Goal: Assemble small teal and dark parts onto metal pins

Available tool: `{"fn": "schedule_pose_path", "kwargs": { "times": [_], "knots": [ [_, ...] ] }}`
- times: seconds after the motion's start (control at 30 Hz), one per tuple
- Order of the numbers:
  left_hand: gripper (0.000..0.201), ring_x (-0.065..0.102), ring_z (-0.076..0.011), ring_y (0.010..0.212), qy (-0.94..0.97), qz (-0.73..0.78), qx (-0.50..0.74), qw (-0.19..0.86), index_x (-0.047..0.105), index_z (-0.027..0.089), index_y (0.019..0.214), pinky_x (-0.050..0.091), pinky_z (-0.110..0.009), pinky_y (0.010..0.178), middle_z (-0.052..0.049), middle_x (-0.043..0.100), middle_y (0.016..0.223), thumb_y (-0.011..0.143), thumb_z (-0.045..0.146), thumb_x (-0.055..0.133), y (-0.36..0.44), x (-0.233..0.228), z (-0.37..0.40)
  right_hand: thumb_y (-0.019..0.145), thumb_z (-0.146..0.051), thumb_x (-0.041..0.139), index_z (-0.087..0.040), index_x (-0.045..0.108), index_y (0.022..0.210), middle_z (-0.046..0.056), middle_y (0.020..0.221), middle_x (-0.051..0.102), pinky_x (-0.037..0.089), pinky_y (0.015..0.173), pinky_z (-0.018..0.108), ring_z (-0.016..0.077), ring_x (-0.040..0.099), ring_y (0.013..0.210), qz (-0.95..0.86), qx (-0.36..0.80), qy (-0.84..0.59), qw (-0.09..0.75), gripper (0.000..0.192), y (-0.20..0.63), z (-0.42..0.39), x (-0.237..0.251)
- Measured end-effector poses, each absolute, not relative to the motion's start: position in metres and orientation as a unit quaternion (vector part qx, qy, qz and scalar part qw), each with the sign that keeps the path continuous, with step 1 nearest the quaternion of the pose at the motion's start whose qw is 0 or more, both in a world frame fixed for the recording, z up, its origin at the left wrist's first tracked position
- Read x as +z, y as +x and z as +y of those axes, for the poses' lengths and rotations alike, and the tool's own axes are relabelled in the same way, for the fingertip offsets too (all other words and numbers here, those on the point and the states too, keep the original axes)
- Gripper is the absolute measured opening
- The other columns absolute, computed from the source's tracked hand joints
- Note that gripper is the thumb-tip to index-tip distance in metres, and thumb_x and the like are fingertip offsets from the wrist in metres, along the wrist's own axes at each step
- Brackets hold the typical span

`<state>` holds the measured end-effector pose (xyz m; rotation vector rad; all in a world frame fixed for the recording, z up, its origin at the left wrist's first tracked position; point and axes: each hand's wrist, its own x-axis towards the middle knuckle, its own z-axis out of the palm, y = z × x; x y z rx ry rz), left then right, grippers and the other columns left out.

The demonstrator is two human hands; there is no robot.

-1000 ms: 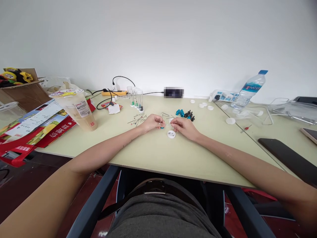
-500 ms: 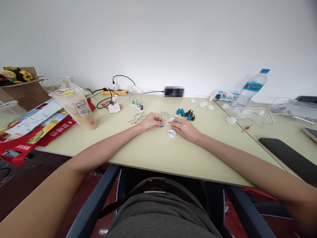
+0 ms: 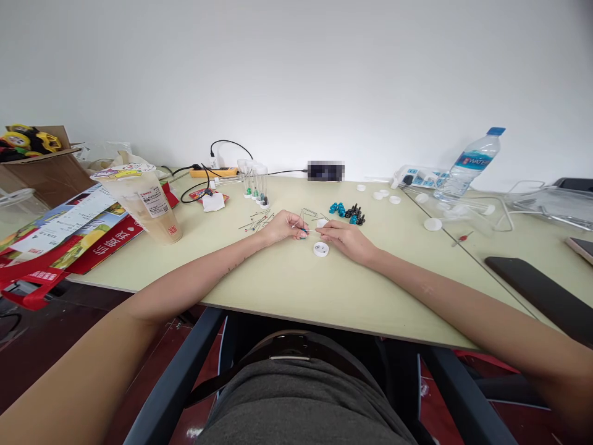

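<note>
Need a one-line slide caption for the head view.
Both hands, left and right, pinch a thin pin above a white cap.

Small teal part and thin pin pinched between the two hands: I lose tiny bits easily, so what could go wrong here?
1. The left hand and right hand pinch a small teal part and a thin pin by the fingertips alone; a slip could drop them.
2. Loose pins lie by the left wrist and might be swept aside.
3. The open white cap sits under the right hand and could be knocked.
</note>
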<state>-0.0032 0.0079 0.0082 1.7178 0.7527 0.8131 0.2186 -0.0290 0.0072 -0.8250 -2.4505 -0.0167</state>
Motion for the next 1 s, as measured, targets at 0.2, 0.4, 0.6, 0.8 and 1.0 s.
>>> {"fn": "schedule_pose_path", "kwargs": {
  "times": [0.2,0.4,0.6,0.8,1.0],
  "knots": [
    [0.032,0.052,-0.0082,0.058,0.720,0.304,0.344,0.521,0.068,0.009,0.079,0.045,-0.026,0.061,-0.004,0.064,0.069,0.054,0.027,0.075,-0.002,0.004,0.009,0.092,-0.027,0.032,-0.018,0.063,0.105,0.008,0.086,0.062,0.047,0.068,0.031,0.0157,0.059,0.071,-0.900,0.067,-0.310,0.299,0.035,0.220,-0.027,0.007],
    [0.031,0.052,-0.0087,0.056,0.742,0.302,0.333,0.497,0.067,0.009,0.080,0.045,-0.025,0.058,-0.005,0.062,0.067,0.059,0.031,0.072,0.004,0.006,0.000,0.090,-0.028,0.036,-0.019,0.063,0.102,0.001,0.065,0.059,0.046,0.060,0.028,0.0132,0.055,0.057,-0.863,0.152,-0.354,0.327,0.031,0.221,-0.022,0.006],
    [0.025,0.051,-0.0083,0.054,0.748,0.327,0.346,0.463,0.067,0.010,0.077,0.043,-0.023,0.053,-0.005,0.062,0.067,0.064,0.031,0.068,0.007,0.006,-0.002,0.090,-0.027,0.035,-0.020,0.061,0.100,0.002,0.069,0.061,0.044,0.060,0.027,0.0141,0.056,0.061,-0.880,0.100,-0.354,0.299,0.029,0.220,-0.025,0.007],
    [0.028,0.051,-0.0080,0.054,0.728,0.344,0.352,0.477,0.067,0.010,0.077,0.043,-0.023,0.054,-0.004,0.062,0.065,0.060,0.032,0.071,0.003,0.006,0.006,0.090,-0.022,0.036,-0.020,0.060,0.099,0.011,0.106,0.057,0.041,0.064,0.031,0.0192,0.056,0.081,-0.895,-0.152,-0.359,0.216,0.026,0.219,-0.030,0.011],
    [0.031,0.052,-0.0083,0.056,0.723,0.340,0.348,0.491,0.067,0.009,0.077,0.043,-0.024,0.055,-0.006,0.063,0.069,0.058,0.034,0.073,0.001,0.006,0.006,0.090,-0.012,0.030,-0.020,0.061,0.094,0.010,0.100,0.058,0.040,0.066,0.030,0.0194,0.053,0.085,-0.901,-0.207,-0.334,0.183,0.032,0.220,-0.030,0.013]
  ]
}}
